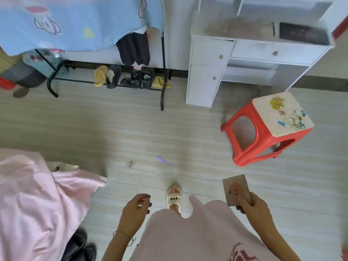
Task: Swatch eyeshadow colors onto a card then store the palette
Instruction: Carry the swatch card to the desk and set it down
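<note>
Down low, close to the camera, a person in a pink dress [197, 232] stands on a pale striped floor [150, 132]. One foot in a white sandal [174, 198] steps forward. The right hand [254, 206] holds a flat brownish palette [236, 188], thumb on top and fingers wrapped under it. The palette's lid is closed and it tilts a little. The left hand [134, 209] hangs beside the dress with its fingers curled in loosely; whether it holds something small, I cannot tell. A thin bracelet [123, 232] sits on that wrist. Pink bedding [33, 200] lies to the left. Farther out, a small purple scrap [163, 160] lies on the floor. A red stool [263, 132] with a flower top stands to the right. Beyond it is a white desk [211, 72] with drawers. A black shoe rack [131, 78] with slippers stands by the far wall, under a blue cloth [66, 21].
</note>
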`<state>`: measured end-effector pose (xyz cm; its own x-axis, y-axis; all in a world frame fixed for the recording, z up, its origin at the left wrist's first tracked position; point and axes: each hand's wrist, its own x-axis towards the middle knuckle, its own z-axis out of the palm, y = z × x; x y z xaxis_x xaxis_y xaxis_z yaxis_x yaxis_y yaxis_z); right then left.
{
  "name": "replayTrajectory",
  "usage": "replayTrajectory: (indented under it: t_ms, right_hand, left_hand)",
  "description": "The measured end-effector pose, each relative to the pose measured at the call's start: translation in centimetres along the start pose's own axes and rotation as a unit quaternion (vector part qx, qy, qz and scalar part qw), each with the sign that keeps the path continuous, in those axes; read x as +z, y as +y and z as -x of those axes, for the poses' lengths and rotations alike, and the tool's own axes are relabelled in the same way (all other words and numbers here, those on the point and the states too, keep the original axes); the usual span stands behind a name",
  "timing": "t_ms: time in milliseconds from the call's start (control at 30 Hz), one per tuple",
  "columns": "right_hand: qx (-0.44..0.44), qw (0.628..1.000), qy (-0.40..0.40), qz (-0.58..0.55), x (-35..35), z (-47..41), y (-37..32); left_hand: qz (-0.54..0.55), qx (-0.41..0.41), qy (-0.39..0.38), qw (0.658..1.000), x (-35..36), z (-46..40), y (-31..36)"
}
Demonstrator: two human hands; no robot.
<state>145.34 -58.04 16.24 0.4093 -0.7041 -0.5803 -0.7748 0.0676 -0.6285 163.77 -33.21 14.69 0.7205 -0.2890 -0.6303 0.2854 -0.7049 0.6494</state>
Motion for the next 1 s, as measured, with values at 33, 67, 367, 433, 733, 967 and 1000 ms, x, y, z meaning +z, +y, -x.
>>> replayTrajectory:
  t_ms: [33,67,367,433,733,967,1000]
  right_hand:
    - [0.004,1.0,0.004,-0.006,0.4,-0.7,-1.4]
    - [0.006,1.0,0.006,-0.009,0.7,-1.5,-2.7]
    - [0.055,0.995,0.067,-0.044,1.0,-8.1,-8.5]
    - [0.077,0.992,0.081,-0.054,0.8,-10.0,-9.0]
    - [0.076,0.989,0.082,-0.095,-2.4,-24.0,-17.1]
    - [0.018,0.994,0.069,-0.086,-8.4,-35.3,-26.2]
    - [0.019,0.993,0.076,-0.088,-9.1,-36.4,-26.9]
  left_hand:
    - [-0.012,0.01,-0.005,1.0,-1.0,-1.8,1.4]
    - [-0.026,0.021,-0.012,0.999,-1.9,-3.7,2.8]
    - [-0.107,0.067,-0.104,0.986,-2.6,-16.2,12.8]
    - [-0.12,0.07,-0.124,0.982,-1.5,-18.2,14.6]
    - [-0.129,0.061,-0.103,0.984,0.3,-28.3,25.6]
    - [-0.148,0.094,-0.076,0.982,0.5,-36.4,37.6]
    - [-0.153,0.095,-0.081,0.98,0.9,-37.3,38.8]
